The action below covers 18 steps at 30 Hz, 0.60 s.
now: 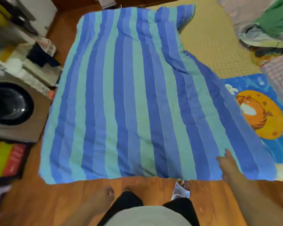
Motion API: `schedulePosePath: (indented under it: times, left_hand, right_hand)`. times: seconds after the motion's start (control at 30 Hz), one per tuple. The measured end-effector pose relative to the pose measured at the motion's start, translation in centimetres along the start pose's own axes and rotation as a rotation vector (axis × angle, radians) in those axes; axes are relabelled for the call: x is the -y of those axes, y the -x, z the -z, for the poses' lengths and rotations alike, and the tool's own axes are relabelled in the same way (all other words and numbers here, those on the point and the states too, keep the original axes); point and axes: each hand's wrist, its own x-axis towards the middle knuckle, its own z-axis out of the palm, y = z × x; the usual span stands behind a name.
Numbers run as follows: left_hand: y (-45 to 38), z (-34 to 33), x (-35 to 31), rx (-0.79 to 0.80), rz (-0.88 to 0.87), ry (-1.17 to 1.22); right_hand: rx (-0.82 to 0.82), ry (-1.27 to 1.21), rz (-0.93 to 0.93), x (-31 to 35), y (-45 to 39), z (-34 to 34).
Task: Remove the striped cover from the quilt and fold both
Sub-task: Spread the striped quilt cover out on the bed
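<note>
1. Striped cover (137,98), in blue and teal bands, lies spread nearly flat on the wooden floor (59,198), its far right corner wrinkled onto a yellow mat (211,41).
2. Right hand (227,165) reaches over the cover's near right corner, fingers fairly straight and resting on the fabric.
3. Left hand (104,196) hangs over the floor short of the cover's near edge, fingers curled loosely, holding nothing.
4. Washing machine (15,110) stands beside the cover's left edge; a cartoon-print blanket (260,115) lies partly under its right edge.
</note>
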Motion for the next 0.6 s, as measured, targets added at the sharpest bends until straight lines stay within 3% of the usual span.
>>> schedulePosePath:
  times: [0.13, 0.27, 0.43, 0.53, 0.6]
  left_hand:
    - [0.8, 0.0, 11.0, 0.039, 0.22, 0.188]
    - [-3.0, 1.5, 24.5, 0.026, 0.339, 0.314]
    - [-15.7, 4.8, 42.9, -0.112, 0.456, 0.768]
    - [-23.1, 5.2, 49.9, -0.102, 0.386, 0.991]
    - [-26.3, 5.6, 52.0, -0.118, 0.35, 1.049]
  right_hand:
    - [0.387, 0.333, 0.034, -1.6, 6.0, -16.4]
    - [0.58, 0.423, -0.026, -3.0, 12.6, -28.7]
    - [0.417, 0.422, -0.056, -6.5, 17.4, -41.7]
    - [0.228, 0.535, -0.08, -10.3, 20.7, -47.7]
    - [0.186, 0.615, -0.071, -12.0, 24.1, -50.7]
